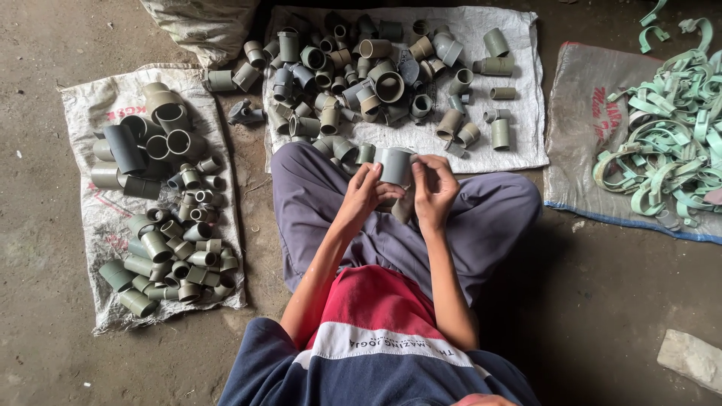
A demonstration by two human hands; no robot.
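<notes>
I sit cross-legged on the floor. My left hand (362, 194) and my right hand (433, 189) hold one short grey plastic pipe fitting (395, 165) between them, above my lap. The left fingers grip its left side, the right fingers its right side and rim. Just ahead of my knees a pile of grey and olive pipe fittings (376, 75) lies on a white woven sack (519, 135).
To my left, another white sack (86, 203) carries several sorted grey fittings (169, 225). On the right, a grey sack (579, 150) bears a heap of pale green plastic clips (673, 128). A stuffed sack (199, 26) stands at the back left. A stone chunk (692, 359) lies at lower right.
</notes>
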